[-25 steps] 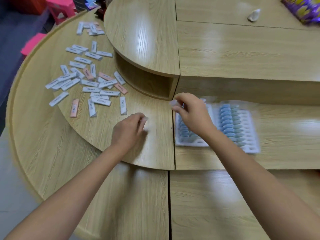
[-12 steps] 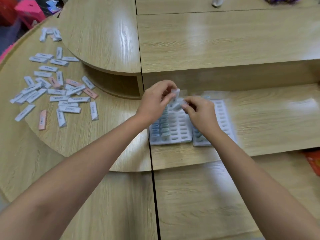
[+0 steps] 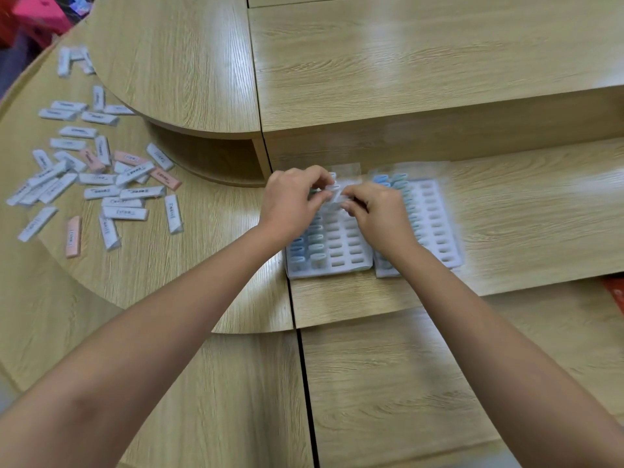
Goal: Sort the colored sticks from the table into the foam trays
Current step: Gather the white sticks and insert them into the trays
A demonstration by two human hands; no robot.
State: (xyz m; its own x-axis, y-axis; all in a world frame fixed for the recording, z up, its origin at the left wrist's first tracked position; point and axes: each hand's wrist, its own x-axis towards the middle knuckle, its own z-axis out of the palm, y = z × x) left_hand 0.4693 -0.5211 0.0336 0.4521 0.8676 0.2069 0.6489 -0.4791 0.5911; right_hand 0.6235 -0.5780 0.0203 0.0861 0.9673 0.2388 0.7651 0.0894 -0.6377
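Over the left tray's (image 3: pixel 329 265) far edge, my left hand (image 3: pixel 290 204) and right hand (image 3: pixel 378 216) both pinch one pale stick (image 3: pixel 336 197), probably steadying it for a slot. Unsorted sticks (image 3: pixel 101 184) lie near the table's (image 3: pixel 202 400) left edge; right tray (image 3: pixel 435 224) alongside.

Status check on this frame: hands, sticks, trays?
Left hand and right hand pinch one pale stick together above left foam tray. Loose sticks remain far left. Nothing blocking.
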